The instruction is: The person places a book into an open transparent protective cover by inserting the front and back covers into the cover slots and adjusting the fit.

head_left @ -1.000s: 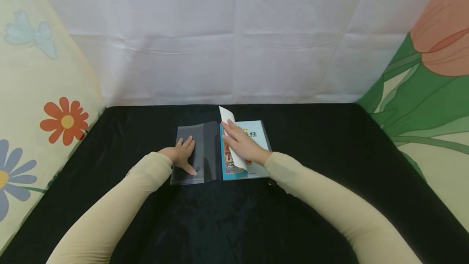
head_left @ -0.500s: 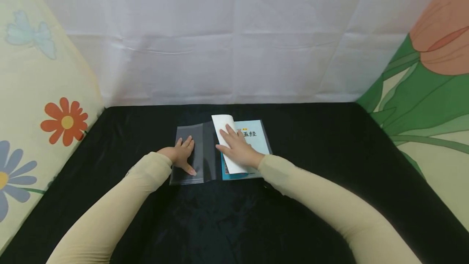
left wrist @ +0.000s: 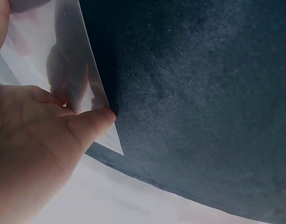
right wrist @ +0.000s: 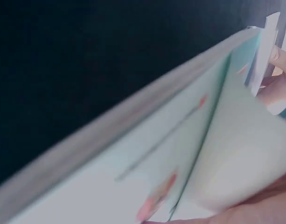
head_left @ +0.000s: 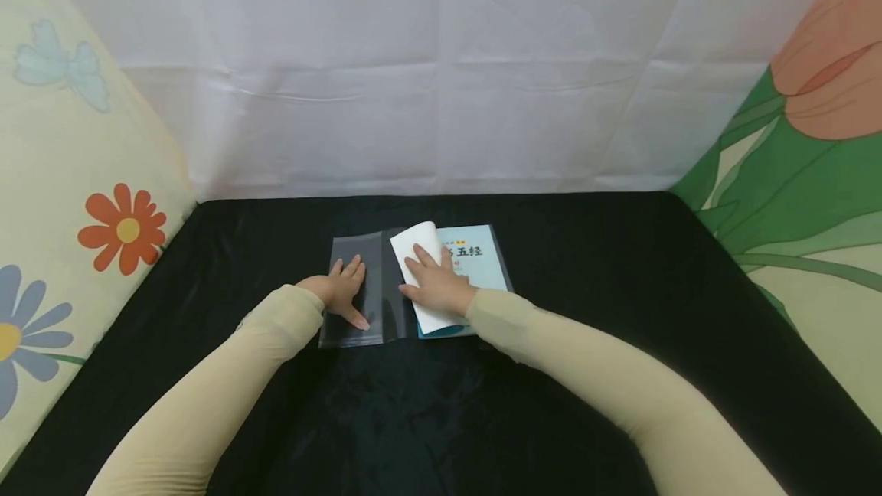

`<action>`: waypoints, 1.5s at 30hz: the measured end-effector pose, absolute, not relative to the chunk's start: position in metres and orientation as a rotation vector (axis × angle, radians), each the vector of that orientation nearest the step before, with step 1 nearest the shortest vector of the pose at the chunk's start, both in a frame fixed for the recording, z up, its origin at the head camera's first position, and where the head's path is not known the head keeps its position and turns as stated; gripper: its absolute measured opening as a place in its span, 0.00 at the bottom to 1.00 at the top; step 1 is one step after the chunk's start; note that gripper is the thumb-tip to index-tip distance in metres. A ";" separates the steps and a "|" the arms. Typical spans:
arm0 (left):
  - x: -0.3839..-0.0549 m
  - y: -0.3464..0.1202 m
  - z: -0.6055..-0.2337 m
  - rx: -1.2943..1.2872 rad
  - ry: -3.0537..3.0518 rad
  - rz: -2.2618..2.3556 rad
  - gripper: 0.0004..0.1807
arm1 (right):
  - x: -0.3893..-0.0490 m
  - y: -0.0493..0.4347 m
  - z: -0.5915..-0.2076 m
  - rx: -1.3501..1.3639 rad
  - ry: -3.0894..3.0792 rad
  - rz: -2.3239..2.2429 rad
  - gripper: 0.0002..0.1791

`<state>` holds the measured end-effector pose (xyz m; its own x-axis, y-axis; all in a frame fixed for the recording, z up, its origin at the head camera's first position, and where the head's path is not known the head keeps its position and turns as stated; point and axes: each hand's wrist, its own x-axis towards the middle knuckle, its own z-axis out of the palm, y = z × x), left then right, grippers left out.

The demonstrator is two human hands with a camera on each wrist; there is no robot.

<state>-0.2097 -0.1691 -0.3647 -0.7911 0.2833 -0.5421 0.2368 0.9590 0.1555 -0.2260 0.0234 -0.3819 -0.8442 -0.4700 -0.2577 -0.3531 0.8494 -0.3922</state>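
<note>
On the black cloth [head_left: 586,274], a pale-blue book [head_left: 485,270] is set partly beneath the right hand [head_left: 439,284], whose fingers are spread over a white sheet [head_left: 417,236] curled leftward across it. Left of the book, a clear plastic flap [head_left: 375,289] is covered by the left hand [head_left: 342,293], its fingers likewise spread. The book's long axis is aimed toward the white backdrop [head_left: 441,98], its title [head_left: 470,252] printed nearer that far end.

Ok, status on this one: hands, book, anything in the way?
Left hand spread on clear cover. Right hand on curled white sheet. Book partly covered. No obstruction visible.
</note>
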 end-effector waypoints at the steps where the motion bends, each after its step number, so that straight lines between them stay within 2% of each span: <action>1: -0.210 -0.169 -0.365 0.367 2.520 0.103 0.58 | -0.225 0.021 -0.381 -0.606 2.681 -0.450 0.34; 17: -0.213 -0.170 -0.368 0.363 2.527 0.091 0.58 | -0.217 -0.010 -0.380 -0.524 2.727 -0.087 0.31; 30: -0.213 -0.170 -0.369 0.364 2.521 0.098 0.58 | -0.214 -0.016 -0.384 -0.621 2.859 -0.098 0.27; 36: -0.214 -0.171 -0.368 0.356 2.525 0.116 0.58 | -0.218 -0.020 -0.391 -0.642 2.975 0.039 0.23; 45: -0.215 -0.170 -0.368 0.355 2.523 0.112 0.59 | -0.214 -0.029 -0.393 -0.631 2.946 0.041 0.28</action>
